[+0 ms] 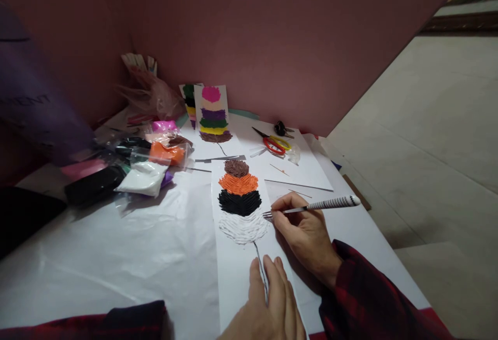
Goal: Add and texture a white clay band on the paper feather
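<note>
White table, a banded card at its near middle.
The left hand lies over the card's near end, fingers stretched out, slightly parted; the right hand pinches a fork, its tines at the right edge of the white band; scissors lie farther off, to the right.

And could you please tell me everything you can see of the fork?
The fork has metallic-looking tines and a black-and-white patterned handle with a white rounded end. The right hand grips its neck, handle pointing right, tines at the edge of the white textured band; whether they touch is unclear.
</note>
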A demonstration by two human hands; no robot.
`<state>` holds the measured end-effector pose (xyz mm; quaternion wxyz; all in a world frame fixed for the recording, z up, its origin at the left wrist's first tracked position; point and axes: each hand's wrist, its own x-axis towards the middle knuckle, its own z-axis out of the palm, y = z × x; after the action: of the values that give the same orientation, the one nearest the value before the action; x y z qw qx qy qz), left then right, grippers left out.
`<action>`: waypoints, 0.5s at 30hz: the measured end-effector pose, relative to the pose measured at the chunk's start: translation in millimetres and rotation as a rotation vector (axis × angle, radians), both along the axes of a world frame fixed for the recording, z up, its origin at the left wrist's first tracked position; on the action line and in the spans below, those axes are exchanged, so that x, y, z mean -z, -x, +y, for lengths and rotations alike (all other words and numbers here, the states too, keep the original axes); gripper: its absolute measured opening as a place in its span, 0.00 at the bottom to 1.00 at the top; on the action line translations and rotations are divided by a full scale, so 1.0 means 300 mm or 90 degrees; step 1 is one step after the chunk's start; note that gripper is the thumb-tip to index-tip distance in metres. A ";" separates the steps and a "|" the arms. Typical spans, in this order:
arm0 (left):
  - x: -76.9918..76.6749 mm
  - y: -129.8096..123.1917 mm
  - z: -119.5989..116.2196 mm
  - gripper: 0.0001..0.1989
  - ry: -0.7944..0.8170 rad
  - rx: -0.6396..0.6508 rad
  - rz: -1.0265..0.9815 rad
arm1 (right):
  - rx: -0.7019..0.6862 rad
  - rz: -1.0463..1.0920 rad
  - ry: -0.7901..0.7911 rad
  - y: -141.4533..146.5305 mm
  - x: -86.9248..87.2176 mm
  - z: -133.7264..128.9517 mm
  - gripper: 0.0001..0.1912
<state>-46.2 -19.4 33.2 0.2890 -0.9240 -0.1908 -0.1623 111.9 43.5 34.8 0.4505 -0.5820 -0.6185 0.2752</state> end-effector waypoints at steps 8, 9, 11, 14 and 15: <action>-0.002 0.003 0.000 0.16 0.002 -0.007 0.011 | 0.019 -0.035 -0.025 -0.003 -0.005 0.004 0.03; -0.002 0.004 0.000 0.16 0.001 -0.006 0.010 | 0.021 -0.038 -0.027 -0.004 -0.005 0.005 0.03; -0.001 0.007 -0.001 0.16 0.000 -0.008 0.010 | 0.025 -0.044 -0.030 -0.005 -0.007 0.006 0.03; -0.004 0.012 -0.002 0.16 0.001 -0.008 0.019 | 0.036 -0.047 -0.029 -0.003 -0.008 0.008 0.03; -0.005 0.013 -0.002 0.16 0.000 -0.005 0.020 | 0.040 -0.047 -0.027 -0.002 -0.008 0.008 0.03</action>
<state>-50.1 -20.1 34.7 0.2924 -0.9257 -0.1897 -0.1470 112.6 45.9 37.1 0.4482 -0.6009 -0.6220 0.2261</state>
